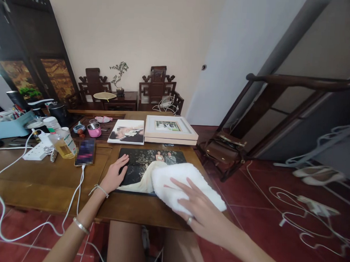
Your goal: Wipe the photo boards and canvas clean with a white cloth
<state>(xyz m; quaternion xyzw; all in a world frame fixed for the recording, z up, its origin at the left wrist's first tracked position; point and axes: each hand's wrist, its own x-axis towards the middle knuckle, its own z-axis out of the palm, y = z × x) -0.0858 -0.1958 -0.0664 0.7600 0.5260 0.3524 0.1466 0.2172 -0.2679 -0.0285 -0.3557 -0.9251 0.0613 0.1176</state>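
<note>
A large dark photo print (140, 166) lies flat on the wooden table (43, 179) in front of me. My left hand (115, 175) rests on its left edge, fingers spread and flat, holding it down. My right hand (196, 206) lies palm down with fingers stretched out on a folded white towel (178, 180), which covers the right part of the print. Behind the print lie a smaller white-bordered photo (127, 131) and a pale framed picture (169, 128) stacked on another frame.
On the table's left are a phone (85, 152) on a white cable, a power strip (37, 150), a bottle of yellow liquid (61, 142), a pink cup (94, 130) and a blue tray (7, 127). Cables trail over the red floor at right, beside a dark stair rail.
</note>
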